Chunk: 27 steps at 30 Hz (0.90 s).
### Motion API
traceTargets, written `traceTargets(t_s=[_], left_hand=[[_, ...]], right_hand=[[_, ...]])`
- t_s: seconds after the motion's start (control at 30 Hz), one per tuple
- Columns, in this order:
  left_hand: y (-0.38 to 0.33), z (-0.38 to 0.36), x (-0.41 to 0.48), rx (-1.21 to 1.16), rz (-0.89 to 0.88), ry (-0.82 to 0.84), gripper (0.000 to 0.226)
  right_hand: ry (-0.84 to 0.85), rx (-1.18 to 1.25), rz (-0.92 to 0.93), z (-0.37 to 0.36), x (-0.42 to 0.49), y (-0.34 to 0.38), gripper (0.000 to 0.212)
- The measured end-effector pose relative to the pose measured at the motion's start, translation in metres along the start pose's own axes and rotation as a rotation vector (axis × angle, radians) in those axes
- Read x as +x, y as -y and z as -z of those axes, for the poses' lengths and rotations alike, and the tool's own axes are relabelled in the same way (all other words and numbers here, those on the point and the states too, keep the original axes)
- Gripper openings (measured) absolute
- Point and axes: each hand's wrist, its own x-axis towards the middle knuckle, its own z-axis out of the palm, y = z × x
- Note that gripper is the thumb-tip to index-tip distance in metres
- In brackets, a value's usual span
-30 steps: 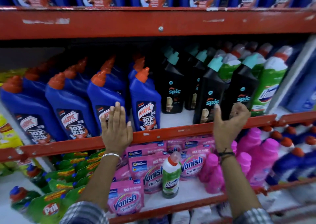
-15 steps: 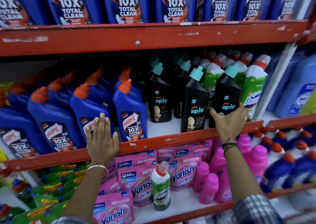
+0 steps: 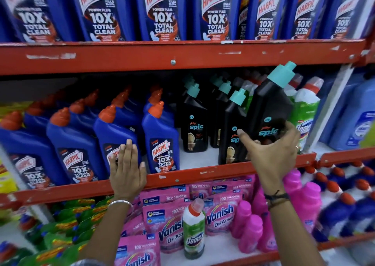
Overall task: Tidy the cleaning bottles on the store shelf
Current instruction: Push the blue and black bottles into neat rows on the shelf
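Observation:
My right hand (image 3: 273, 151) grips the lower body of a black Spic bottle (image 3: 271, 108) with a teal cap, lifted and tilted above the red edge of the middle shelf (image 3: 203, 177). Two more black Spic bottles (image 3: 194, 123) stand upright on the white shelf floor to its left. My left hand (image 3: 127, 170) lies flat, fingers apart, against the shelf edge and the front of a blue Harpic bottle (image 3: 114, 138). Rows of blue Harpic bottles (image 3: 160, 144) with orange caps fill the shelf's left half.
Green-and-white Domex bottles (image 3: 304, 111) stand right of the lifted bottle. Large Harpic bottles (image 3: 162, 12) line the top shelf. Below, pink Vanish pouches (image 3: 221, 213), pink bottles (image 3: 247, 225) and a lone Domex bottle (image 3: 193, 229) sit on the lower shelf. Bare white shelf floor (image 3: 211, 156) shows between the Spic bottles.
My right hand closed on the front right Spic bottle and lifted it up off the shelf. My left hand stayed flat at the shelf edge. The camera moved closer and up.

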Motion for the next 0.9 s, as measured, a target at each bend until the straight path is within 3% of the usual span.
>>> traceTargets(t_s=[0.23, 0.5, 0.9], left_hand=[[0.002, 0.000, -0.001, -0.002, -0.006, 0.010, 0.058], [0.002, -0.001, -0.002, -0.022, -0.018, -0.004, 0.057], [0.002, -0.001, -0.003, -0.037, -0.023, -0.021, 0.057]], right_hand=[[0.172, 0.125, 0.008, -0.031, -0.055, 0.041, 0.092], [0.249, 0.044, -0.063, -0.081, -0.087, 0.041, 0.090], [0.352, -0.112, -0.080, -0.100, -0.098, 0.035, 0.105]])
